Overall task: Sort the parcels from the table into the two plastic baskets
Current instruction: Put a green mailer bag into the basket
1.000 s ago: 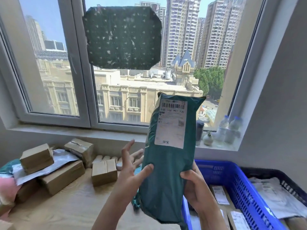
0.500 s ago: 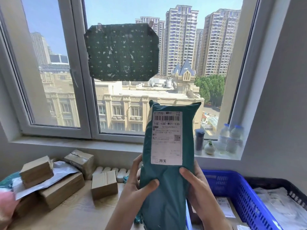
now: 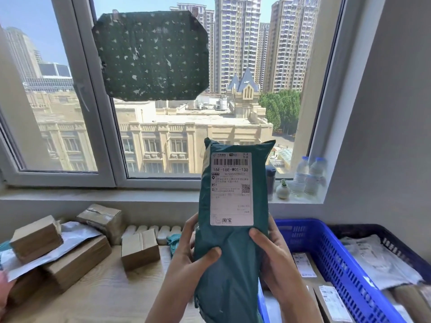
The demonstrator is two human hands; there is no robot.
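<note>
I hold a teal plastic mailer parcel (image 3: 231,264) upright in front of me, its white shipping label facing me. My left hand (image 3: 190,259) grips its left edge with the thumb across the front. My right hand (image 3: 271,255) grips its right edge the same way. A blue plastic basket (image 3: 331,257) sits at the lower right with labelled cardboard parcels inside. Beside it on the far right is a dark basket (image 3: 394,241) holding white and grey mailers. Several brown cardboard boxes (image 3: 140,249) and a white mailer (image 3: 70,243) lie on the wooden table (image 3: 105,294) at the left.
The window sill (image 3: 116,194) runs behind the table, with water bottles (image 3: 307,176), a small vase (image 3: 282,190) and a dark flask at its right end. A dark green patterned sheet (image 3: 151,57) is stuck on the window glass. A grey wall stands at the right.
The parcel has come down and turned straighter, label square to me. My left hand went from open fingers against it to a firm grip. The view tilted up slightly.
</note>
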